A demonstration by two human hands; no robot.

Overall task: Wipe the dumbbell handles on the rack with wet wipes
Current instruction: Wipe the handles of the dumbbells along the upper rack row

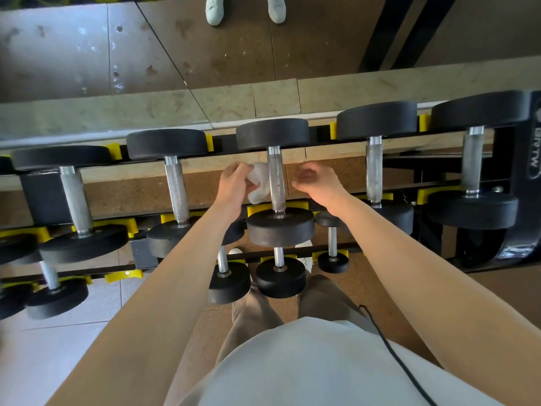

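A black rack (146, 260) with yellow cradles carries several black dumbbells with knurled silver handles. The middle dumbbell's handle (276, 183) runs upright in view on the top tier. My left hand (234, 186) holds a crumpled white wet wipe (259, 183) just left of that handle, the wipe touching or nearly touching it. My right hand (314, 183) hovers to the right of the same handle, fingers loosely curled, holding nothing.
Neighbouring handles stand left (176, 191) and right (374, 171) of the middle one. Smaller dumbbells (280, 276) sit on lower tiers near my legs. A mirror behind the rack reflects white shoes (215, 8). A black cable (389, 347) hangs over my shirt.
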